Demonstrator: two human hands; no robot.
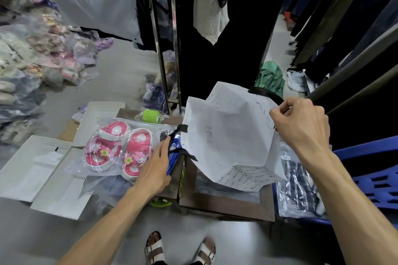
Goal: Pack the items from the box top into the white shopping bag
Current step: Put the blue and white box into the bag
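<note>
The white shopping bag [228, 135] is raised over the brown box [226, 202], so the step in hand appears to be opening it. The right hand [301, 122] pinches its upper rim. The left hand [155, 168], fingers extended and released, touches a blue packet [173, 155] beside the pink sandals [118, 148]. Next: grasp one item and insert it.

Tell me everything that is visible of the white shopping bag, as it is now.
The white shopping bag looks like paper, creased, with small dark print on its folded bottom. It is held up, tilted, above the brown box. The right hand pinches its upper edge. A black handle shows at its top and another at its left edge, where the left hand reaches. Its opening is not visible.
</note>
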